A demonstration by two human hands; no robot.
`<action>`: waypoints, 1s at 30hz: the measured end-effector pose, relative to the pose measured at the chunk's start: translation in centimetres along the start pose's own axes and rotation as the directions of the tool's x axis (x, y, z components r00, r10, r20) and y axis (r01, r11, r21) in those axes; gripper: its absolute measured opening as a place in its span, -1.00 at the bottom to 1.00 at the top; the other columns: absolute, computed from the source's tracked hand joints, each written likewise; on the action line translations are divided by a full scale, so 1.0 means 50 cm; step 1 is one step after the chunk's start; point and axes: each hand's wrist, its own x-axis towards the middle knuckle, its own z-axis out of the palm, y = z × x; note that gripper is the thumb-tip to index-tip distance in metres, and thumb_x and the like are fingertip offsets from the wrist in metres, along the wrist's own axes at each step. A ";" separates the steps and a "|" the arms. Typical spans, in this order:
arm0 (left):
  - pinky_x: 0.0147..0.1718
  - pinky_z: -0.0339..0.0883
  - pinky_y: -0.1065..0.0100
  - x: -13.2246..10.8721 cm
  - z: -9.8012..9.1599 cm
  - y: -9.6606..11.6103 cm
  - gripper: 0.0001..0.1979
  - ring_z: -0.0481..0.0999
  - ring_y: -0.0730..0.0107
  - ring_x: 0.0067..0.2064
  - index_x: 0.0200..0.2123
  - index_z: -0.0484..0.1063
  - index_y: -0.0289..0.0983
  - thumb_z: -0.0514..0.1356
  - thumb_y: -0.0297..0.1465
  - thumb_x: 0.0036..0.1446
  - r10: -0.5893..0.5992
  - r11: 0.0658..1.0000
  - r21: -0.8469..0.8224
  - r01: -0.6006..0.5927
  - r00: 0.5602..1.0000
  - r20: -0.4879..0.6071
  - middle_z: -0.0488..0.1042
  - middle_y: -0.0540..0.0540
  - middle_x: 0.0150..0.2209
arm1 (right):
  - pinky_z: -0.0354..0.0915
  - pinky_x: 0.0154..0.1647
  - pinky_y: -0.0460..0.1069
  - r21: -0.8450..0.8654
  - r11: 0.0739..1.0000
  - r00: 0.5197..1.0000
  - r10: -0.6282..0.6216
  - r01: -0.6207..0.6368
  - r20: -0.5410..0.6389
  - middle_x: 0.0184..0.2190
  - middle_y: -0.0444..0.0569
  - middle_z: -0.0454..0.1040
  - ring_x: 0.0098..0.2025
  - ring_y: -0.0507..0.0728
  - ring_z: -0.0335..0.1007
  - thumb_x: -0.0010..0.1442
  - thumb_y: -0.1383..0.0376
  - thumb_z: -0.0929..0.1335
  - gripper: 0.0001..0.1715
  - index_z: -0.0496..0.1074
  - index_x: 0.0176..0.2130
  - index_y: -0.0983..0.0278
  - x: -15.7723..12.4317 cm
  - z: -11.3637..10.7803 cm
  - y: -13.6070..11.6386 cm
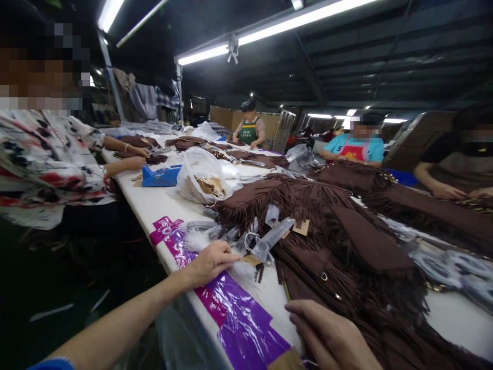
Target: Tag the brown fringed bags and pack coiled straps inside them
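My left hand (211,263) is closed in a pinch over the table's near edge, its fingertips at a brown card tag (252,260) with a white string loop. Clear plastic wrap (271,239) and white fluff lie around that tag. Blurred in the lower part of the view, my right hand (331,334) has its fingers stretched out beside a dark brown fringed bag (321,272), which shows a zip and metal rings. Whether its fingertips touch the bag is unclear. Another card tag (285,359) lies partly cut off at the bottom edge.
Purple plastic film (246,324) covers the table's near-left edge. A white plastic bag of tags (202,177) and a blue tape dispenser (159,176) stand further back. More fringed bags (435,210) lie at right. Several co-workers are around the table, one (57,164) close on the left.
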 end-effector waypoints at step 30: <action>-0.09 0.31 0.28 -0.003 -0.006 -0.020 -0.64 0.42 0.23 -0.11 0.03 0.47 -0.20 0.02 -0.44 0.24 0.109 0.984 0.146 -0.099 0.992 -0.059 0.47 -0.16 -0.16 | 0.16 -0.55 -0.03 -0.503 0.570 0.760 0.494 -0.650 -0.422 -0.59 -0.14 0.41 -0.53 0.17 0.45 0.29 0.31 0.15 -0.77 0.21 -0.41 0.15 -0.152 -0.184 0.057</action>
